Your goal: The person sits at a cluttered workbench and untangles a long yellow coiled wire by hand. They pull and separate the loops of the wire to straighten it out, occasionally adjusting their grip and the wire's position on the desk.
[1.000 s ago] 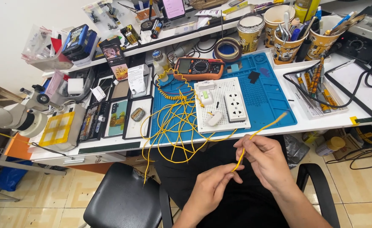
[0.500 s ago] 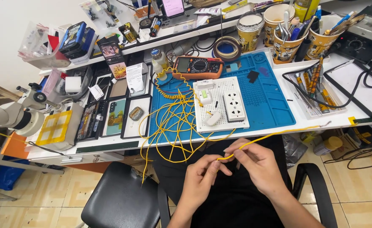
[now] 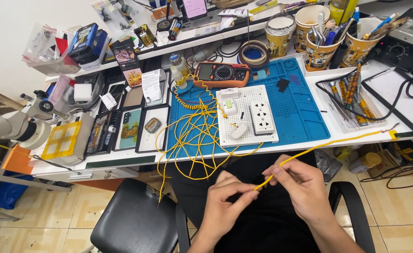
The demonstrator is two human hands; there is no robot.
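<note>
head view: only camera, looks down past my lap to the desk (image 3: 356,136)
materials: blue rubbery mat (image 3: 300,112) with shallow moulded pockets, flat on the white desk; white perforated board (image 3: 246,115), rectangular, carrying a white plastic socket strip (image 3: 261,118); orange-cased multimeter (image 3: 221,74) at the mat's back edge; printed paper cups (image 3: 319,51) stuffed with pens and tools; black padded stool (image 3: 136,222), smooth leather-like seat, on tan floor tiles
left of mat: black trays (image 3: 131,126) holding flat phone parts; grey microscope (image 3: 14,126) at the far left
wire look: yellow wire (image 3: 328,144), thin, plastic-coated, one straight length running up and right from my hands to the desk's front edge
wire tangle: loose yellow loops (image 3: 197,140) spill over the mat's front left corner and hang off the desk edge
wire place: held in the air over my lap, in front of the desk, between both hands
my left hand (image 3: 225,201): palm turned inward, thumb and forefinger pinched together on the wire's lower end
my right hand (image 3: 300,185): just beside the left, fingers curled, fingertips clamped on the same wire a little higher up
arms: both forearms come in from the bottom edge, hands nearly touching
</note>
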